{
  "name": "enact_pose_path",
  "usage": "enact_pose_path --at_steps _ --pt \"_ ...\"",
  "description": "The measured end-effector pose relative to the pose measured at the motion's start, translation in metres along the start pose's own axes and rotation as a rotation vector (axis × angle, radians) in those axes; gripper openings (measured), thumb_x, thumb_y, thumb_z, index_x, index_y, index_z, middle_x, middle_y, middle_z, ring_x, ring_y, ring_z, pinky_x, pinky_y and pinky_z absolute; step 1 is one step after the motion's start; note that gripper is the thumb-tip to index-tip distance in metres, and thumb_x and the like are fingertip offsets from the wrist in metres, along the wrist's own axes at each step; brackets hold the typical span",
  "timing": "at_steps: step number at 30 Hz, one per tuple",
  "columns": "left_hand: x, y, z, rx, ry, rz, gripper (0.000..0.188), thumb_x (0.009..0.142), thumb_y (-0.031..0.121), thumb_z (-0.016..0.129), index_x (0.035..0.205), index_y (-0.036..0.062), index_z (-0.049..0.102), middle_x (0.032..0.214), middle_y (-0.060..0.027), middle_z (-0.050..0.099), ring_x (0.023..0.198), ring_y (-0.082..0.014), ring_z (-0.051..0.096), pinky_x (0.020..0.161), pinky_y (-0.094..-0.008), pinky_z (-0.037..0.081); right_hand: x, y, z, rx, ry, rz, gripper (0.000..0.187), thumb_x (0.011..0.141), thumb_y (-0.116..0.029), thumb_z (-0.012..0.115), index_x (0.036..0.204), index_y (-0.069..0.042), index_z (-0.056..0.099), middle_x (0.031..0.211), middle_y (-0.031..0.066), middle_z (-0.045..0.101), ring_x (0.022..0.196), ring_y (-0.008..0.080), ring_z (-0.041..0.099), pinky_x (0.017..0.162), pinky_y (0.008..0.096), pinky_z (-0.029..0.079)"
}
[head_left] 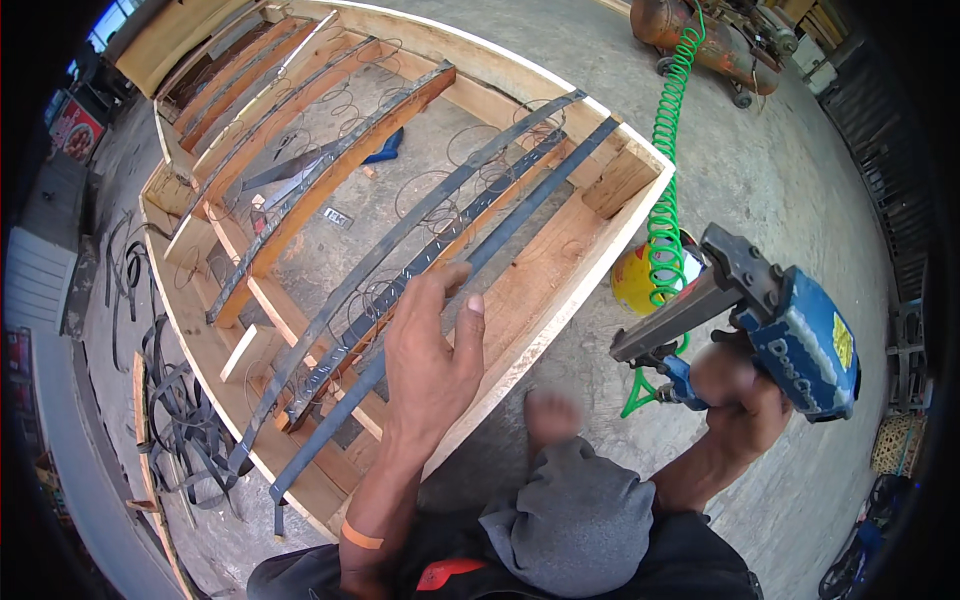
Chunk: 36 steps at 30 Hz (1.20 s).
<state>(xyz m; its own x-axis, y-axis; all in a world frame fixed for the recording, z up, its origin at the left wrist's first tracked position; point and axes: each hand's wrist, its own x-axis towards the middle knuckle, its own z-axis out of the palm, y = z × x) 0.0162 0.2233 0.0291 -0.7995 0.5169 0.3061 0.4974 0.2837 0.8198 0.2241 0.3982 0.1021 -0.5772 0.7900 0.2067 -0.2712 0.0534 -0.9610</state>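
My left hand (pixel 432 360) lies over a dark elastic strap (pixel 535 207) stretched across a wooden furniture frame (pixel 545 330). Its thumb is apart from the fingers, and the strap passes beneath the hand. Close by on the left run a stapled slat (pixel 500 180) and another dark strap (pixel 400 235), with thin wire coil springs (pixel 425 195) between them. In my right hand (pixel 745 395) is a blue pneumatic staple gun (pixel 800 345), gripped by its handle beyond the frame's right edge. The gun's nose points left, apart from the wood. Part of the right hand is blurred.
A green coiled air hose (pixel 668 130) runs from the gun toward a rusty compressor (pixel 710 45). A yellow bucket (pixel 632 280) stands behind the gun. Loose black straps (pixel 185 420) lie left of the frame; a blue-handled saw (pixel 385 148) rests on the floor inside it.
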Motion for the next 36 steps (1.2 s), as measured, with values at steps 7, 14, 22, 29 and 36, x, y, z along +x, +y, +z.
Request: enact_pose_path --at_steps 7,14,22,29,36 --pt "-0.006 0.017 0.020 -0.080 -0.027 0.030 0.019 0.099 0.011 0.062 0.112 -0.0017 0.069 0.102 -0.0165 0.072 0.094 -0.0261 0.071 0.087 -0.0369 0.054 0.026 0.090 0.045 0.198 0.167 -0.109 0.034 0.085 -0.008 0.054 0.115 0.008 0.058 0.062 0.0045 0.041 0.052 0.0167 0.042 0.055 0.0352 0.042" --pt "-0.007 0.017 0.009 -0.124 0.019 -0.019 0.019 0.099 0.010 0.061 0.112 -0.0018 0.070 0.101 -0.0153 0.072 0.093 -0.0241 0.071 0.087 -0.0354 0.054 0.013 0.067 0.030 0.078 0.097 -0.007 0.035 0.086 -0.009 0.052 0.116 0.008 0.056 0.064 0.0037 0.041 0.055 0.0155 0.043 0.056 0.0343 0.042" --pt "-0.009 0.024 0.021 -0.141 -0.034 -0.017 0.022 0.099 0.009 0.060 0.117 -0.0015 0.068 0.102 -0.0151 0.073 0.093 -0.0238 0.071 0.087 -0.0353 0.054 0.015 0.127 0.049 -0.051 0.081 -0.024 0.003 0.086 -0.002 0.057 0.084 0.000 0.056 0.065 0.0051 0.048 0.056 0.0164 0.047 0.058 0.0352 0.043" --pt "-0.009 0.015 0.018 -0.114 -0.031 -0.057 0.023 0.100 0.011 0.060 0.118 -0.0015 0.067 0.104 -0.0152 0.073 0.095 -0.0236 0.071 0.088 -0.0357 0.054 0.017 0.092 0.046 0.145 0.128 -0.033 0.014 0.087 -0.012 0.054 0.078 -0.001 0.053 0.063 0.0059 0.046 0.055 0.0169 0.046 0.059 0.0368 0.044" --pt "-0.009 0.012 0.025 -0.163 -0.060 -0.079 0.024 0.100 0.011 0.060 0.117 -0.0020 0.068 0.105 -0.0154 0.074 0.096 -0.0240 0.072 0.088 -0.0359 0.055 0.017 0.112 0.015 0.031 0.070 -0.262 0.023 0.087 -0.011 0.052 0.105 0.003 0.056 0.064 0.0021 0.042 0.054 0.0155 0.042 0.057 0.0349 0.041"
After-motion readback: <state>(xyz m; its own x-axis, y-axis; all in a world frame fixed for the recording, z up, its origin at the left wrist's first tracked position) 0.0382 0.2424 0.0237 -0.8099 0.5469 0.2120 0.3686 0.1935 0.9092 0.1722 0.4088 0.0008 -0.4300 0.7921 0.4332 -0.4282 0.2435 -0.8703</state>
